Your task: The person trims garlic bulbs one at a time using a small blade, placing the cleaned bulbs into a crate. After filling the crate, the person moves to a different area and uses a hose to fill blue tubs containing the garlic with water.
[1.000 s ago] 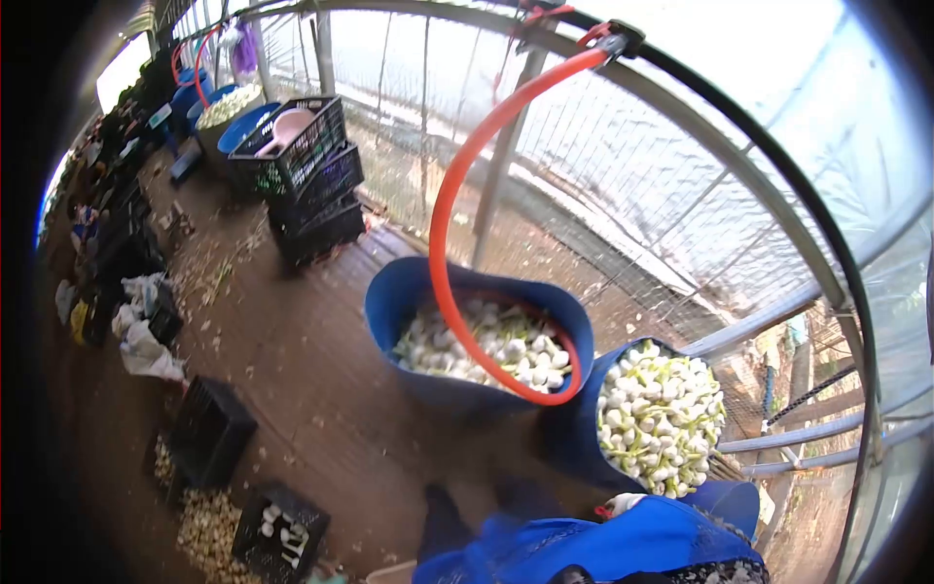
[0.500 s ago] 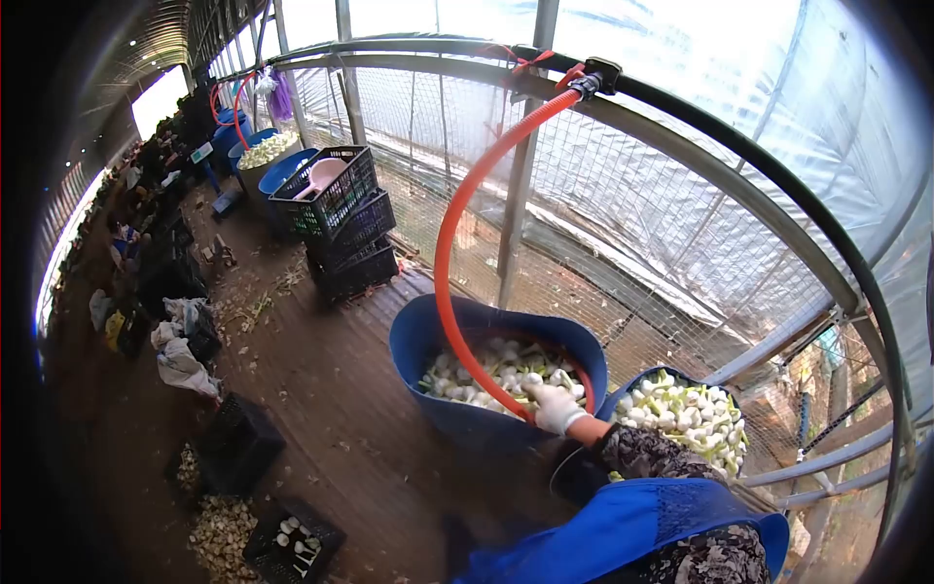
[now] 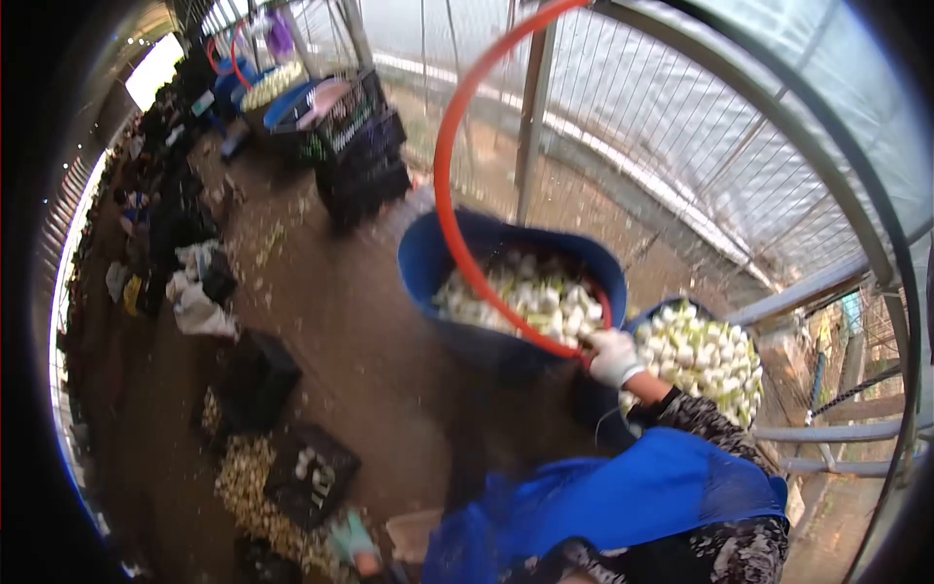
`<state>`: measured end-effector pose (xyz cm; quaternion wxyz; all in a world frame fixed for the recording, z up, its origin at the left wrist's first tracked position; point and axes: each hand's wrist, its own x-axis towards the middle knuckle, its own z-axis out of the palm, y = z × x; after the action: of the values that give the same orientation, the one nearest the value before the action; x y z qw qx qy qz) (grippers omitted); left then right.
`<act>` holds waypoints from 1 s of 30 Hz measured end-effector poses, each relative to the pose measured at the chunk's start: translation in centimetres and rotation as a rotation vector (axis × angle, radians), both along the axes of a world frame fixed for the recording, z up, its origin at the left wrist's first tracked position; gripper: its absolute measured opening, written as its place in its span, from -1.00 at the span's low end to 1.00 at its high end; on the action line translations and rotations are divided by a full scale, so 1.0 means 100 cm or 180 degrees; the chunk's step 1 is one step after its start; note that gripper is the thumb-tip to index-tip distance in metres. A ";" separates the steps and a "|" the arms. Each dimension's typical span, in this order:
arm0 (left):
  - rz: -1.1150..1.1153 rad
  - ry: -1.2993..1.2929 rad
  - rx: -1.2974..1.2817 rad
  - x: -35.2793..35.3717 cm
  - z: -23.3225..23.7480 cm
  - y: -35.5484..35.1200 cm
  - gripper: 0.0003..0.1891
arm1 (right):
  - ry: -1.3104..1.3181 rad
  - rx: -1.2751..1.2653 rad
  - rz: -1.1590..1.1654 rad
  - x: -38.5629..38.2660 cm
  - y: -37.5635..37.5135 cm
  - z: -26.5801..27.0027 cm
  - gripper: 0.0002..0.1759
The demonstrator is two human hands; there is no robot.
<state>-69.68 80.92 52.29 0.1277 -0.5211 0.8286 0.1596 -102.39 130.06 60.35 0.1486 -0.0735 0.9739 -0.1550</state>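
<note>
My right hand (image 3: 615, 358), in a white glove, is closed around the red hose (image 3: 455, 229) at the near rim of a blue tub (image 3: 418, 268). The hose arches down from above, and part of it lies inside the tub. White bulbs with pale green stems (image 3: 545, 297), which look like garlic, fill the tub's bottom. Beside my right wrist is a second container heaped with similar bulbs (image 3: 700, 355). Low in the view my left hand (image 3: 353, 538), in a pale teal glove, is near a black crate (image 3: 311, 477); its fingers are blurred.
Pale scraps or bulbs (image 3: 248, 482) are piled on the floor by the black crates. Stacked crates (image 3: 360, 165) stand farther back, near a blue tub of white bulbs (image 3: 272, 86). A metal frame with wire mesh (image 3: 671, 146) runs along the right. White bags (image 3: 199, 302) lie left.
The view has shifted, so the tubs appear higher. My right hand stays at the hose by the tub's rim. My left hand has come into view at the bottom.
</note>
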 end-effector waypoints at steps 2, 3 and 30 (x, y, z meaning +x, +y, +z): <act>-0.0178 0.0006 -0.0393 -0.063 0.067 0.027 -0.51 | 0.0376 -0.0097 -0.0109 0.013 0.016 -0.023 -0.68; -0.0401 -0.0032 -0.0332 -0.084 0.071 0.024 -0.53 | 0.0405 -0.0149 -0.0205 0.025 0.026 -0.033 -0.69; -0.2665 0.2568 0.2981 -0.765 0.409 0.280 -0.42 | -0.0935 -0.1081 -0.2269 0.095 0.095 -0.038 -0.54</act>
<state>-146.13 108.90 93.15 0.0725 0.0459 0.7856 0.6127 -92.89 139.51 56.59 0.2088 0.2675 0.8674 -0.3640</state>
